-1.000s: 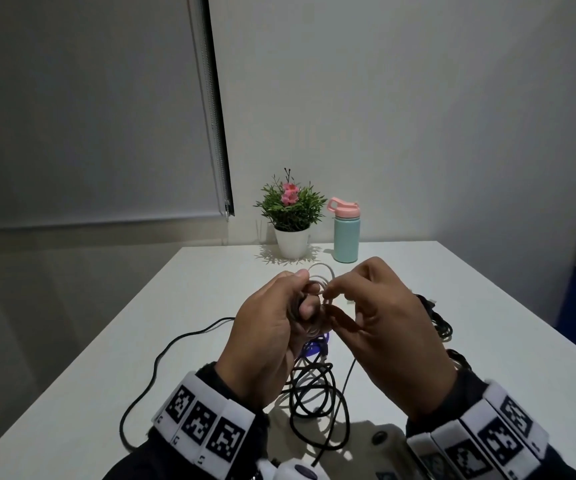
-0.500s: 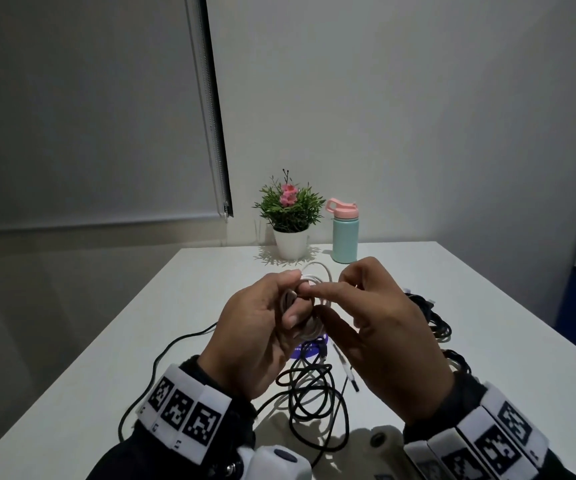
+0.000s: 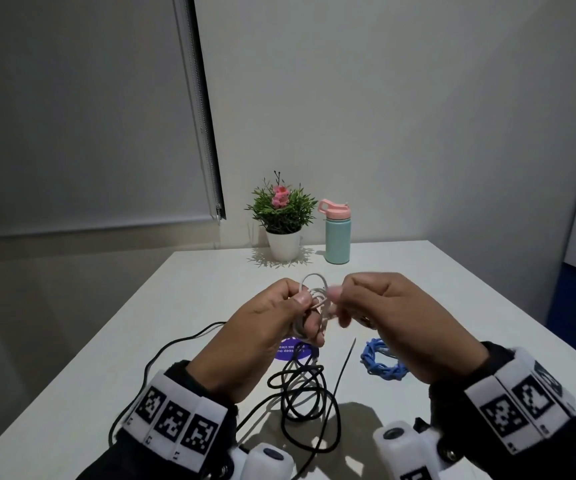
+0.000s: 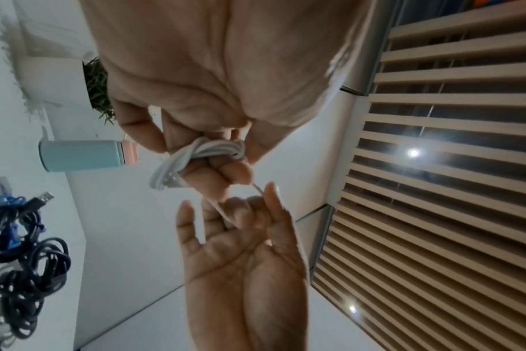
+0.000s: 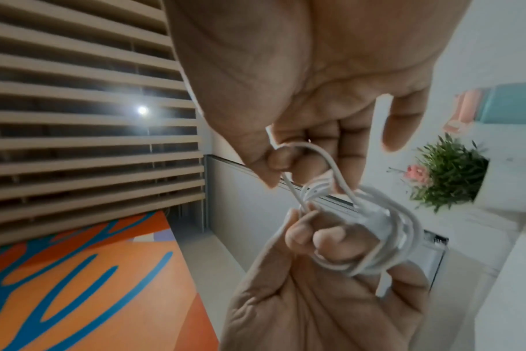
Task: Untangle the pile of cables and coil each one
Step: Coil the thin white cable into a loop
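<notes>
Several loops of thin white rubbery cable [image 3: 315, 304], bunched mid-air above white table [image 3: 189, 306]: left hand [image 3: 262, 341] grasping coil, right hand [image 3: 394, 323] pinching loose tail. Light, limp, springy; best held where wraps cross.

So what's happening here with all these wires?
A person is tidying cables at a white table. Their left hand holds a small white cable coil in its grip, raised above the table, while the right hand pinches the coil's loose end, apparently wrapping it around the bundle to finish it. A blue coiled cable lies on the table, and a loose black cable sits below the hands, not yet coiled.
</notes>
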A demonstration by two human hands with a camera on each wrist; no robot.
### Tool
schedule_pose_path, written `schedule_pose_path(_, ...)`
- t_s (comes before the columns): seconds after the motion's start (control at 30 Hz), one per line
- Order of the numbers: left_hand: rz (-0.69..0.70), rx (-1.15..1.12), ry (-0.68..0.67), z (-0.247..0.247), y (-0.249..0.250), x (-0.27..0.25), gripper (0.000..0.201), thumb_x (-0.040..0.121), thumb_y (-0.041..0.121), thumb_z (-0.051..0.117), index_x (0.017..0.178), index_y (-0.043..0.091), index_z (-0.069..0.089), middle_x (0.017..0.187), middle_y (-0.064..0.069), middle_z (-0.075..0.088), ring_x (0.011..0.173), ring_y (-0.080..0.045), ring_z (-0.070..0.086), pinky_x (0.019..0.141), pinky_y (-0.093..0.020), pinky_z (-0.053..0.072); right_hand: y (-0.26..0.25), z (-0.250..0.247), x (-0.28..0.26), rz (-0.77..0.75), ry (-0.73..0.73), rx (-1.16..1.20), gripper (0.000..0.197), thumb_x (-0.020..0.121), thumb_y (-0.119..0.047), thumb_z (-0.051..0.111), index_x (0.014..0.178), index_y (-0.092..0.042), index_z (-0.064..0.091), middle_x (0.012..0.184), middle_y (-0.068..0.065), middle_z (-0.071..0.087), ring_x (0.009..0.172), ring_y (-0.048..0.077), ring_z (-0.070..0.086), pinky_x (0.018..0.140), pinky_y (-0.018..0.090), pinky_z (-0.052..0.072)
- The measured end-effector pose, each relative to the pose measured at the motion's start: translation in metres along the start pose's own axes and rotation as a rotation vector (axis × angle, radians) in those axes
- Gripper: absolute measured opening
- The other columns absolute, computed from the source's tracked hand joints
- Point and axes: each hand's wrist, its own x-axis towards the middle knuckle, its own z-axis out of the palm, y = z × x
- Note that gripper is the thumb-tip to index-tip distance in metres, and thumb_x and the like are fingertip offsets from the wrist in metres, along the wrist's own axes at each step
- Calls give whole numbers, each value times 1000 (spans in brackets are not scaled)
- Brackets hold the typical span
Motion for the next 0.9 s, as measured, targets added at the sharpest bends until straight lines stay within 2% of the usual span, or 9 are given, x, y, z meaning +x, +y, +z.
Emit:
schedule_pose_path(0.1, -40, 61, 0, -1, 1, -2, 21, 106, 21, 41, 94, 6, 49, 73, -6, 62, 74, -25, 66, 76, -29, 53, 4, -1, 0, -47, 51, -64, 40, 91, -46, 60, 71, -11, 55, 55, -4, 48, 51, 19, 47, 54, 35, 39)
schedule_pose_path(0.17, -47, 107, 0, 0, 1, -1, 20, 108, 20, 40, 95, 7, 48, 72, -7, 63, 75, -28, 69, 80, -34, 54, 8, -3, 2, -49, 52, -60, 35, 93, -45, 58, 77, -14, 55, 54, -5, 40, 47, 20, 38, 47, 38, 35)
schedule_pose_path(0.27, -42, 110, -17, 2, 0, -1, 15, 101, 19, 42, 90, 9, 46, 66, -8, 56, 67, -30, 64, 77, -41, 50, 19, -5, 6, -170, 88, -320, 23, 96, -40, 56, 83, -22, 58, 58, -7, 46, 55, 11, 39, 55, 29, 37)
schedule_pose_path(0.4, -68, -155, 9, 9, 0, 1, 7, 79, 15, 44, 84, 10, 44, 63, -8, 36, 56, -22, 41, 58, -30, 42, 26, 5, 5, -228, 140, -376, 15, 96, -38, 55, 109, -33, 62, 66, -10, 57, 63, 6, 51, 63, 21, 42)
schedule_pose_path(0.53, -26, -243, 96, 7, -3, 3, 7, 80, 16, 52, 81, 10, 54, 70, -6, 42, 59, -15, 40, 54, -24, 42, 26, 8, 6, -310, 150, -474, 21, 97, -36, 54, 86, -25, 67, 74, -12, 62, 76, 6, 58, 67, 17, 43)
schedule_pose_path(0.6, 4, -143, 136, 6, -6, 4, 16, 84, 25, 60, 93, 11, 56, 70, -5, 46, 61, -14, 45, 56, -24, 45, 26, 7, 6, -314, 147, -541, 25, 98, -32, 57, 77, -22, 65, 67, -11, 58, 70, 6, 55, 62, 13, 38)
schedule_pose_path(0.67, 36, -58, 146, 7, -10, 5, 30, 89, 36, 63, 108, 15, 54, 67, 0, 51, 58, -12, 47, 54, -23, 46, 27, 8, 6, -226, 90, -521, 32, 97, -31, 56, 70, -17, 62, 60, -8, 53, 61, 7, 50, 60, 21, 39)
schedule_pose_path(0.77, 146, 74, 187, 6, -10, 6, 22, 95, 42, 58, 102, 22, 63, 64, 2, 51, 58, -12, 49, 55, -27, 48, 22, 13, 3, -148, -52, -377, 39, 100, -38, 50, 76, -11, 65, 65, 1, 61, 63, 14, 53, 67, 38, 46)
schedule_pose_path(0.9, 176, 99, 263, 0, -5, 6, 23, 96, 43, 55, 92, 24, 67, 63, -12, 40, 60, -23, 39, 58, -32, 41, 14, 19, -2, -244, -120, -473, 39, 96, -49, 48, 79, -14, 56, 69, 3, 56, 66, 18, 51, 66, 39, 43)
